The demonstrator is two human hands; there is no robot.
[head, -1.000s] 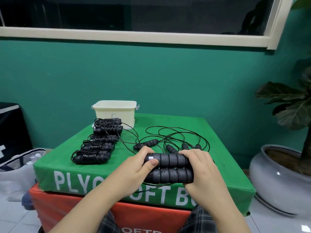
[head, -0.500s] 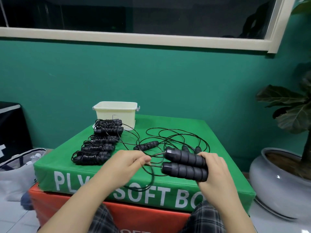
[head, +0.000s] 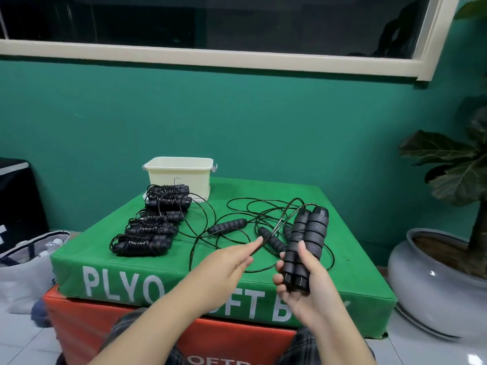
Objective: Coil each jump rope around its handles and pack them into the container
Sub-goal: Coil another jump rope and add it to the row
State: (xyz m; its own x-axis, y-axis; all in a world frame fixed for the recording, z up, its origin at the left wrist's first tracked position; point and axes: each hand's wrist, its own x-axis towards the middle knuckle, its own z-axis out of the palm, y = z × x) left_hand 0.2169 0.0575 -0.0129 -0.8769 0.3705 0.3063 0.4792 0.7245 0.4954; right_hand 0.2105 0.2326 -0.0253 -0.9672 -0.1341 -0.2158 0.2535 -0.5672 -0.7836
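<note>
I count five coiled ropes lying in a row at centre left of the frame, on the green box, running up toward the container near the middle. Each has its cord wound round its paired handles, so I judge those finished as coils, though none is packed yet.

The container is a cream tub standing at the box's far edge, just behind the farthest coil. I cannot see down into it from this angle; nothing shows above its rim, so I cannot tell whether it holds anything.

My right hand, lower right of centre, grips the pair of handles together, fingers curled round their lower ends, the handles pointing up and away. My left hand, at lower centre, pinches the cord of that rope between thumb and fingertips and draws it out from the handle tops. I judge the first wrap is not yet laid.

Behind my hands, right of centre, loose cord sprawls over the box with several loose handles in it, so at least one or two more ropes remain to coil. Then everything must go into the tub.
</note>
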